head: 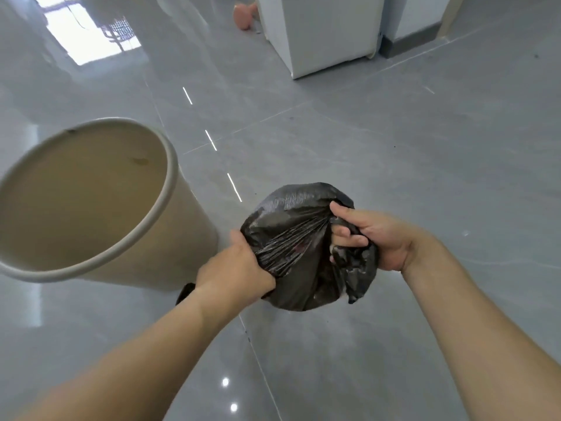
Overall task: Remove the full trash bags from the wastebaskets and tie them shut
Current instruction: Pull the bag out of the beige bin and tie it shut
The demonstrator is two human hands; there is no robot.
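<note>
A black trash bag (pixel 299 238) sits bunched over the grey floor in front of me, out of the wastebasket. My left hand (pixel 235 268) grips the bag's left side with curled fingers. My right hand (pixel 373 238) grips the gathered plastic on the bag's right side, and loose bag ends hang below its fingers. The plastic is stretched taut between the two hands. A beige wastebasket (pixel 91 205) stands to the left of the bag, with no liner in it and a small stain on its inner wall.
A glossy grey tiled floor (pixel 394 147) surrounds me. A white cabinet or appliance (pixel 331 31) stands at the back right, with a pink object (pixel 246 15) beside it. A small dark thing (pixel 185 292) lies at the wastebasket's base.
</note>
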